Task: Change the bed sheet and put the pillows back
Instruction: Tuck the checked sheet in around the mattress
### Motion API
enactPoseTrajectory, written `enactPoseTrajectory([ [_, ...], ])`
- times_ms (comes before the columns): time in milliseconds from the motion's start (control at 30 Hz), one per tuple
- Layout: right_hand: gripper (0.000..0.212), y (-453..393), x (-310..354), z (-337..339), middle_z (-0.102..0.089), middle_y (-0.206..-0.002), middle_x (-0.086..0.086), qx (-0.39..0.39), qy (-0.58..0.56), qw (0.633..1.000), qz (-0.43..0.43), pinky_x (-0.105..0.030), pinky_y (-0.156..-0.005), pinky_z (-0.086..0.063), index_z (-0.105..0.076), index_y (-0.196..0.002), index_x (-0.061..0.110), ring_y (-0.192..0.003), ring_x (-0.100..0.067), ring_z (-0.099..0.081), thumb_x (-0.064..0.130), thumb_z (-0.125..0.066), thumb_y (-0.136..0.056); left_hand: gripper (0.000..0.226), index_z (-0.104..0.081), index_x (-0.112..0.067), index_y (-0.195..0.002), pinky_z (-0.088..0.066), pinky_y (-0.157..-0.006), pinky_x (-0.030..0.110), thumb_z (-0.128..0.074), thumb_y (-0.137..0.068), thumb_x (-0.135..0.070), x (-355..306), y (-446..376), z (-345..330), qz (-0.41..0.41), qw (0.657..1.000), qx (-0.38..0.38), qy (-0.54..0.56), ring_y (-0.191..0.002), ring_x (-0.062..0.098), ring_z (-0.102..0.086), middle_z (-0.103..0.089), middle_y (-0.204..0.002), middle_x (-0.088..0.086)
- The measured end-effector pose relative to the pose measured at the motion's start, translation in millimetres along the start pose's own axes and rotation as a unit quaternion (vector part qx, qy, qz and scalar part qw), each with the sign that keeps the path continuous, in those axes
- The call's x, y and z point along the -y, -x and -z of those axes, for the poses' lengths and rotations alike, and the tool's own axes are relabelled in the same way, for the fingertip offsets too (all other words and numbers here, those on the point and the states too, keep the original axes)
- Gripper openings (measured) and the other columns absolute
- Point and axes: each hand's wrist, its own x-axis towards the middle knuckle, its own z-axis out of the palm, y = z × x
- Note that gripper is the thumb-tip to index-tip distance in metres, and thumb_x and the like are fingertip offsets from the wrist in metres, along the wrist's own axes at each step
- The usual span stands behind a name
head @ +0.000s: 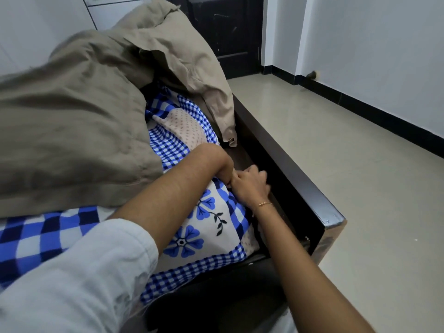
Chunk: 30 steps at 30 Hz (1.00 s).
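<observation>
Bed sheet (199, 227) tucked at the bed frame (300, 183).
Your left hand (224, 170) and right hand (252, 186) pinch its blue-checked edge; tan pillows (72, 121) lie behind.

Narrow gap between blue patterned sheet (204, 227) and dark bed frame (300, 179) — khaki bedding (72, 121) crowds above.
</observation>
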Motion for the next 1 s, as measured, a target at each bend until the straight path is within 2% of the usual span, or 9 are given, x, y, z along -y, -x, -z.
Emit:
enactPoseTrajectory([
  [67,0.032,12.9,-10.1,15.5,-0.055,-0.113,-0.013,-0.037,-0.032,0.999,-0.01,-0.036,-0.094,-0.037,-0.066,-0.1,0.016,-0.108,-0.031,-0.047,0.035,-0.041,-0.094,0.038,-0.058,-0.013,-0.121,-0.046,-0.097,0.04,-0.056,-0.085,-0.027,-4.0,3.6,-2.0,-0.011,1.0,-0.008,0.009,-0.109,0.027,-0.055,-0.056,-0.117,0.005],
  [167,0.032,42.2,-8.0,35.1,-0.06,-0.075,-0.011,0.073,-0.197,0.977,-0.036,-0.037,-0.069,-0.054,-0.056,-0.074,0.013,-0.065,-0.025,-0.058,0.035,-0.044,-0.095,0.038,-0.056,-0.017,-0.125,-0.044,-0.093,0.033,-0.054,-0.087,-0.022,-12.5,13.6,0.5,-0.048,0.998,-0.044,0.002,-0.113,0.026,-0.053,-0.054,-0.128,0.005],
  [367,0.046,72.6,-12.7,23.9,-0.049,-0.06,0.003,0.238,-0.384,0.884,-0.122,-0.02,-0.054,-0.042,-0.053,-0.084,0.017,-0.054,-0.008,-0.045,0.055,-0.029,-0.095,0.032,-0.058,-0.004,-0.121,-0.042,-0.099,0.038,-0.049,-0.091,-0.012,-26.8,14.0,-3.6,-0.106,0.994,-0.027,-0.029,-0.11,0.032,-0.055,-0.059,-0.121,0.014],
  [500,0.079,61.7,-15.4,12.4,-0.063,-0.118,-0.016,0.312,-0.503,0.796,-0.126,-0.044,-0.094,-0.048,-0.054,-0.124,0.012,-0.107,-0.03,-0.061,0.071,-0.015,-0.088,0.039,-0.051,-0.002,-0.129,-0.038,-0.103,0.034,-0.048,-0.096,-0.022,-26.6,13.1,-5.1,-0.072,0.997,0.0,-0.018,-0.117,0.031,-0.051,-0.055,-0.129,0.016],
  [600,0.094,57.4,-10.9,4.8,-0.056,-0.129,-0.017,0.325,-0.533,0.765,-0.162,-0.044,-0.097,-0.045,-0.055,-0.124,0.011,-0.114,-0.029,-0.057,0.08,-0.01,-0.08,0.049,-0.047,-0.007,-0.134,-0.033,-0.108,0.036,-0.052,-0.093,-0.032,-28.4,9.5,-4.3,-0.059,0.996,0.061,0.011,-0.123,0.027,-0.047,-0.049,-0.136,0.008],
  [767,0.09,47.7,-10.8,3.3,-0.067,-0.08,-0.007,0.281,-0.421,0.845,-0.171,-0.023,-0.052,-0.052,-0.062,-0.097,0.013,-0.059,-0.014,-0.064,0.081,-0.005,-0.078,0.054,-0.041,-0.005,-0.137,-0.035,-0.108,0.04,-0.05,-0.093,-0.034,-34.3,6.6,-5.1,-0.01,0.997,0.072,0.033,-0.119,0.029,-0.047,-0.044,-0.139,0.014],
  [867,0.069,42.4,-13.6,1.4,-0.066,-0.081,-0.014,0.064,-0.191,0.976,-0.081,-0.028,-0.065,-0.047,-0.063,-0.081,0.007,-0.071,-0.029,-0.062,0.061,-0.021,-0.091,0.048,-0.04,-0.007,-0.137,-0.036,-0.105,0.038,-0.047,-0.095,-0.03,-36.4,14.7,-3.6,-0.013,0.998,0.056,0.029,-0.119,0.029,-0.046,-0.045,-0.136,0.015],
  [933,0.041,30.7,-16.4,-1.5,-0.066,-0.099,-0.017,-0.067,-0.182,0.98,-0.042,-0.029,-0.072,-0.041,-0.062,-0.083,0.007,-0.087,-0.03,-0.058,0.039,-0.038,-0.092,0.046,-0.044,-0.007,-0.134,-0.037,-0.104,0.036,-0.049,-0.094,-0.03,-37.6,19.1,-4.0,-0.008,0.999,0.046,0.021,-0.12,0.029,-0.048,-0.047,-0.134,0.013],
  [1000,0.035,18.1,-12.8,-1.9,-0.066,-0.1,-0.013,-0.011,-0.341,0.936,-0.081,-0.03,-0.073,-0.045,-0.058,-0.087,0.014,-0.085,-0.024,-0.058,0.042,-0.038,-0.093,0.04,-0.05,-0.003,-0.13,-0.036,-0.098,0.028,-0.048,-0.095,-0.023,-39.1,18.3,-3.5,-0.029,0.998,0.015,0.049,-0.119,0.029,-0.049,-0.05,-0.133,0.015],
])
